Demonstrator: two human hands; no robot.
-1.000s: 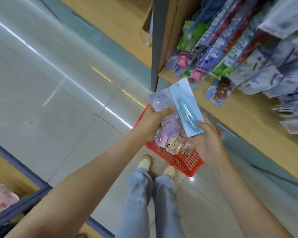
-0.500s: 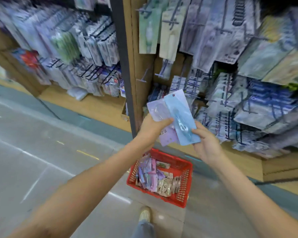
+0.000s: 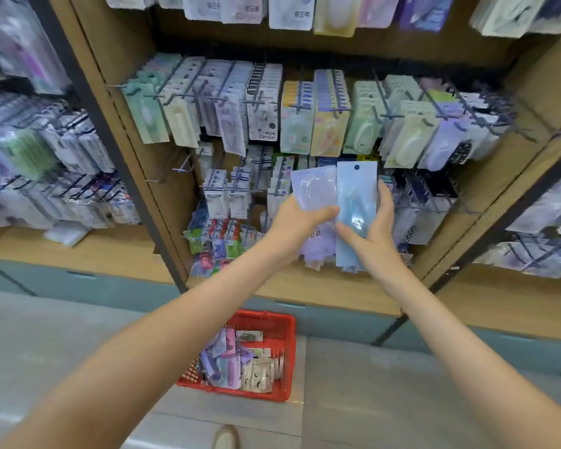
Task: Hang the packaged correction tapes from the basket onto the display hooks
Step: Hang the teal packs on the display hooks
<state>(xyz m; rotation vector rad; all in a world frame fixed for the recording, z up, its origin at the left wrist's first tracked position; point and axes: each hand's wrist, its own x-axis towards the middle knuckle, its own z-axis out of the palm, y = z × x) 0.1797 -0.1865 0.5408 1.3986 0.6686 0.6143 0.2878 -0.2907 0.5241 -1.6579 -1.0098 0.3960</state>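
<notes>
Standing in shop aisle, facing wood-backed display bay framed by dark metal uprights. Gripping lavender pack w/ left hand, thumb curled across its front. Holding pale blue pack upright w/ right hand, fingers up its R edge, thumb on front, hang hole at top. Both packs raised mid-bay, edges overlapping, blue in front. Hands close together; contact btwn them can't be told. Neither pack hung yet. Behind them, rows of display hooks crammed w/ hanging packs in mint, cream, yellow, lilac. A couple of bare hooks at lower L of bay. More packed bays to L and R, blurred. Below the hooks, light wood ledge, then grey-green base panel down to floor. Red basket sitting on pale grey tiled floor, just in front of base panel, seen btwn the forearms. Holding mixed packs in lilac, pink, white, piled to approx half height; types too blurred to tell. Tip of one shoe at bottom edge, near basket.
</notes>
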